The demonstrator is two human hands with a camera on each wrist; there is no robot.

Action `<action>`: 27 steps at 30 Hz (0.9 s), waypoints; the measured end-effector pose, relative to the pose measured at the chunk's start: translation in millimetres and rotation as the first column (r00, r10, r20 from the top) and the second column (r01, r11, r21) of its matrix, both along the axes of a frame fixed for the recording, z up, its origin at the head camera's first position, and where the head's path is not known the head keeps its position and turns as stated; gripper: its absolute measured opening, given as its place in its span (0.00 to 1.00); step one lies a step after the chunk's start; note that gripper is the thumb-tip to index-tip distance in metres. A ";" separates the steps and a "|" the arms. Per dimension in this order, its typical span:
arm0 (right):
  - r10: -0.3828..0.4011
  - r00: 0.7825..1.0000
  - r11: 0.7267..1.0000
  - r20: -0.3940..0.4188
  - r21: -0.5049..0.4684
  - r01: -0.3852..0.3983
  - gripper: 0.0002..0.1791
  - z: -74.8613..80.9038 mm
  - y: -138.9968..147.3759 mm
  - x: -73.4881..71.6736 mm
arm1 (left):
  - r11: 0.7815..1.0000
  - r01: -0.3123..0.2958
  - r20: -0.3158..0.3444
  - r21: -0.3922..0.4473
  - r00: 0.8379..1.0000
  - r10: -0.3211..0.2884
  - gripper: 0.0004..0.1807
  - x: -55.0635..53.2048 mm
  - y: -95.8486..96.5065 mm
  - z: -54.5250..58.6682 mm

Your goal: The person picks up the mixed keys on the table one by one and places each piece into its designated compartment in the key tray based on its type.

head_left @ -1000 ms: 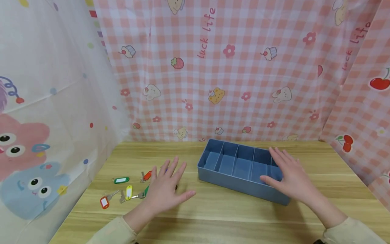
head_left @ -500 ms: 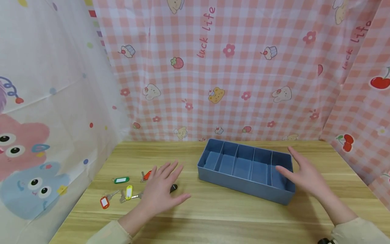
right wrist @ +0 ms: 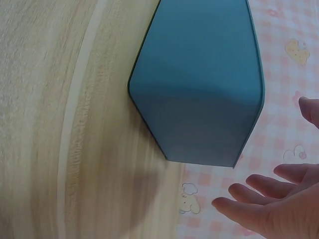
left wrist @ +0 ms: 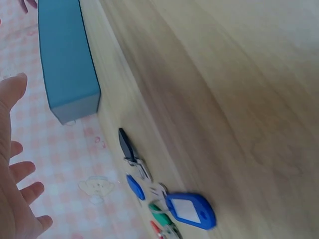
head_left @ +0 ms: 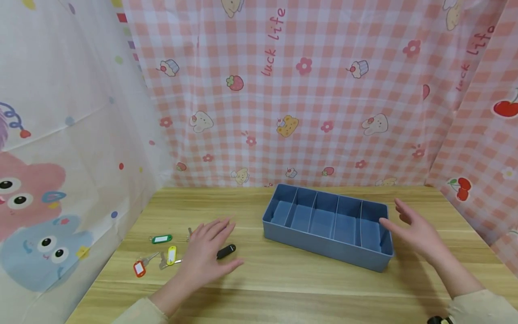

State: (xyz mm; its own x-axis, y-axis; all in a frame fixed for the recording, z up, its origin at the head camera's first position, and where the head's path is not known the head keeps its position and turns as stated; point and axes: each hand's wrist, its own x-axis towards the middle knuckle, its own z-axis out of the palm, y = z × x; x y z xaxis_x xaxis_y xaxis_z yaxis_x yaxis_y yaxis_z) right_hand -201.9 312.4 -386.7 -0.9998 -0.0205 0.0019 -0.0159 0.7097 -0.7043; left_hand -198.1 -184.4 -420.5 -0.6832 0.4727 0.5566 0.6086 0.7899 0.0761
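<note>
My left hand [head_left: 204, 249], fingers spread, hovers over keys with coloured tags and hides some of them. Around it lie a black tag [head_left: 225, 251], a yellow tag [head_left: 171, 255], a green tag [head_left: 162, 239] and a red tag [head_left: 139, 268] with its key. The left wrist view also shows a blue tag [left wrist: 192, 210] with a white label and a second blue tag [left wrist: 135, 187]. A blue-grey box [head_left: 323, 245] with several compartments stands on the table. Just off its right end is my right hand [head_left: 417, 234], holding nothing, thumb apart from the fingers.
The wooden table [head_left: 283, 292] reaches back to a pink checked cloth [head_left: 315, 99] hanging behind it. A white printed cloth [head_left: 93, 148] hangs along the left side, and more checked cloth [head_left: 481, 148] on the right.
My right hand has drawn back to the right, away from over the box's end compartment. My left hand has shifted left and slightly down, uncovering the black tag and covering the upper red one.
</note>
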 end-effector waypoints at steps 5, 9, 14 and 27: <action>0.011 1.000 0.998 0.009 -0.064 -0.010 0.50 -4.2 5.4 -0.4 | 1.000 0.019 -0.060 0.000 0.998 -0.019 0.50 -1.0 -9.9 -2.5; 0.022 1.000 0.994 0.020 -0.106 -0.020 0.47 -8.1 9.6 -1.7 | 0.999 0.033 -0.105 0.014 0.994 -0.031 0.49 -1.5 -18.5 -5.5; 0.042 0.997 0.986 0.066 -0.166 -0.030 0.47 -12.7 15.5 -4.1 | 0.999 0.040 -0.144 0.033 0.989 -0.035 0.47 -1.3 -28.5 -8.5; 0.121 0.951 0.901 0.284 -0.434 0.015 0.46 -18.3 31.2 -17.3 | 0.998 -0.002 -0.119 0.064 0.993 0.010 0.44 3.8 -50.1 -12.0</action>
State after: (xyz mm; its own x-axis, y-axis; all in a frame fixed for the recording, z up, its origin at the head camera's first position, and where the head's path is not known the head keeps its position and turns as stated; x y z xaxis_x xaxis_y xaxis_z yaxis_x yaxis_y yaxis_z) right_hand -219.2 343.6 -405.0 -0.9517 -0.1389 -0.2738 0.2129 0.3438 -0.9146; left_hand -194.3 -234.5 -432.5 -0.6127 0.4302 0.6630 0.6117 0.7893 0.0531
